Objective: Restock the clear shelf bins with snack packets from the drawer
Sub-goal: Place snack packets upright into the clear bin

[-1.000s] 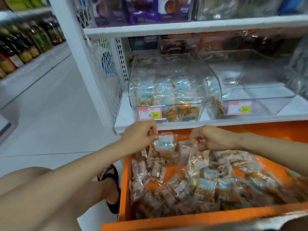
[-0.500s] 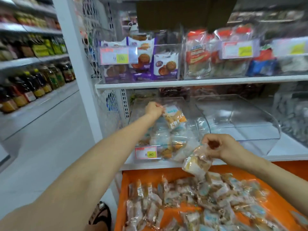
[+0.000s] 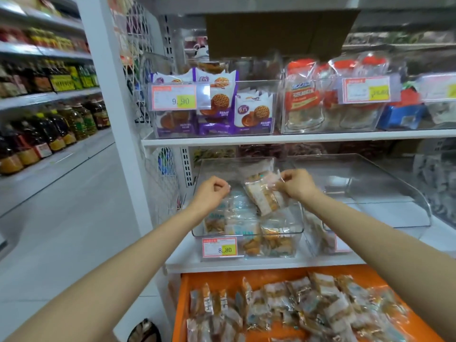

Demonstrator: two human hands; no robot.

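A clear shelf bin (image 3: pixel 293 227) with an 8.80 price tag holds several clear snack packets (image 3: pixel 237 218). My right hand (image 3: pixel 297 185) pinches a snack packet (image 3: pixel 262 197) by its top edge above the middle of the bin, so that it hangs tilted. My left hand (image 3: pixel 213 191) hovers over the bin's left side with fingers curled and nothing in it. Below the shelf, the open orange drawer (image 3: pixel 183 304) is full of the same kind of drawer packets (image 3: pixel 303 309).
A second clear bin (image 3: pixel 385 193) to the right is nearly empty. The shelf above carries bins of purple biscuit packs (image 3: pixel 217 104) and red-labelled bags (image 3: pixel 303 99). An aisle with oil bottles (image 3: pixel 49 134) runs on the left. A sandalled foot (image 3: pixel 145 332) is by the drawer.
My left hand has let go of its packet over the bin and drawn back slightly. My right hand has risen from the drawer's edge to above the bin with its packet.
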